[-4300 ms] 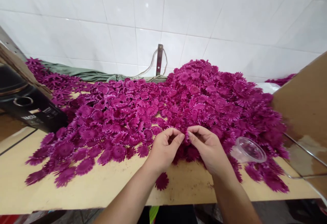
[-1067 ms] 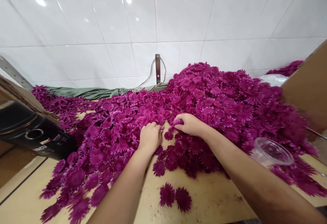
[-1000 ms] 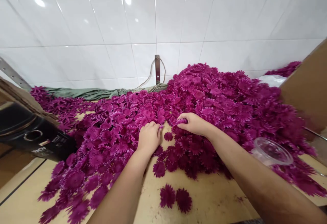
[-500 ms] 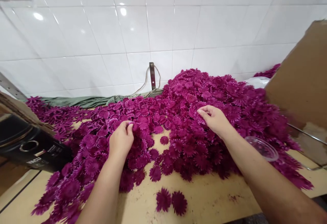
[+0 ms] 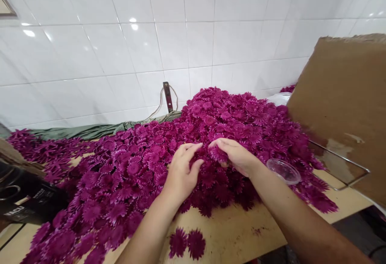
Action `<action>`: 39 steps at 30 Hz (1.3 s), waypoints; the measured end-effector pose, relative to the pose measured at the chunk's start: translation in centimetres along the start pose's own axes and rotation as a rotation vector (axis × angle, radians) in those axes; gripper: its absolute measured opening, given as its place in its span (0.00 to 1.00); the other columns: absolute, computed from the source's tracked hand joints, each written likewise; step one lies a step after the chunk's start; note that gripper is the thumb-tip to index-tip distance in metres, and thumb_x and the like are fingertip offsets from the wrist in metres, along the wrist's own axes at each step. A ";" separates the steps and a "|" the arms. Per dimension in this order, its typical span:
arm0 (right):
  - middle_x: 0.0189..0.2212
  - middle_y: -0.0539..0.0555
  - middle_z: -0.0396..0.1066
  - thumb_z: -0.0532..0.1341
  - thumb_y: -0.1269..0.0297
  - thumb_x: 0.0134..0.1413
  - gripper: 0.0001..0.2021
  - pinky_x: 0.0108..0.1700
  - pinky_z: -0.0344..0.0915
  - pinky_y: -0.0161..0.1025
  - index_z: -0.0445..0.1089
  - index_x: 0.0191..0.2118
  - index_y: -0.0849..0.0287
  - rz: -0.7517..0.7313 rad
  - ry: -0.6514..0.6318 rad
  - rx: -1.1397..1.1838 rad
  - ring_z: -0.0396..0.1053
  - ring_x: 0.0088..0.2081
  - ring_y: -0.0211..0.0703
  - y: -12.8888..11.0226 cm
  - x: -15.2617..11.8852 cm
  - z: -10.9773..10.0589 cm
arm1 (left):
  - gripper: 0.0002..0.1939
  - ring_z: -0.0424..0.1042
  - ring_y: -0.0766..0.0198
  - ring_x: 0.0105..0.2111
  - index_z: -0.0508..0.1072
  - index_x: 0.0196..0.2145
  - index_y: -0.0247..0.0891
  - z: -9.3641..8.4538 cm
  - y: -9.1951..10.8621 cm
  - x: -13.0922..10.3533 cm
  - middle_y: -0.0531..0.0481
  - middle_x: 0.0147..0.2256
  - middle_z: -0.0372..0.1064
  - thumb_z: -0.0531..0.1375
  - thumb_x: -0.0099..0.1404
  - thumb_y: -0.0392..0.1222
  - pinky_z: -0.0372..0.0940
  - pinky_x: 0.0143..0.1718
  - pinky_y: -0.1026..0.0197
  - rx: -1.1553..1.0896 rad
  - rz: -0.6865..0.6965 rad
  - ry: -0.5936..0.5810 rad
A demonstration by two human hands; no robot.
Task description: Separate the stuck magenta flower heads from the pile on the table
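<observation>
A large heap of magenta artificial flower heads spreads over the table, highest right of the middle. My left hand is over the heap's near middle, its thumb apart from the fingers and nothing seen between them. Close to its right, my right hand curls around a magenta flower head; part of its fingers is hidden behind the petals. On the bare wood in front lie two loose flower heads, a left one and a right one, side by side.
A clear plastic lid or shallow tub rests by my right forearm. Brown cardboard stands at the right beside a metal wire frame. At the left is a black canister. Green cloth runs along the tiled wall.
Both hands have come together near the middle. My left hand has opened out from a pinch, and my right hand now holds a flower head. The view has turned slightly right.
</observation>
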State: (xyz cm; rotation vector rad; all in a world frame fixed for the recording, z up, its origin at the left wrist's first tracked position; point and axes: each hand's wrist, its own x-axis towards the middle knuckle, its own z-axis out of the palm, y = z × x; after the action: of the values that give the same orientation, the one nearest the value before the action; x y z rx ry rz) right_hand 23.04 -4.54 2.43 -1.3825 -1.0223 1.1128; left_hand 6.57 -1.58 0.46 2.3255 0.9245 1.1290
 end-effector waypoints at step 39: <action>0.29 0.53 0.71 0.59 0.68 0.47 0.03 0.41 0.61 0.40 0.69 0.28 0.61 -0.434 0.055 -0.761 0.65 0.34 0.40 1.0 0.7 2.1 | 0.13 0.66 0.68 0.22 0.71 0.28 0.35 3.1 -2.9 -0.3 0.55 0.22 0.69 0.62 0.43 0.44 0.61 0.26 0.66 -0.894 -0.617 0.060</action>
State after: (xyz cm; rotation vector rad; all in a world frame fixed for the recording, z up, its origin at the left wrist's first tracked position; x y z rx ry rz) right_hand 21.11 -3.53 1.35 -1.6347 -1.7068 0.3554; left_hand 7.76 0.11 -3.24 1.1880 0.8250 1.0332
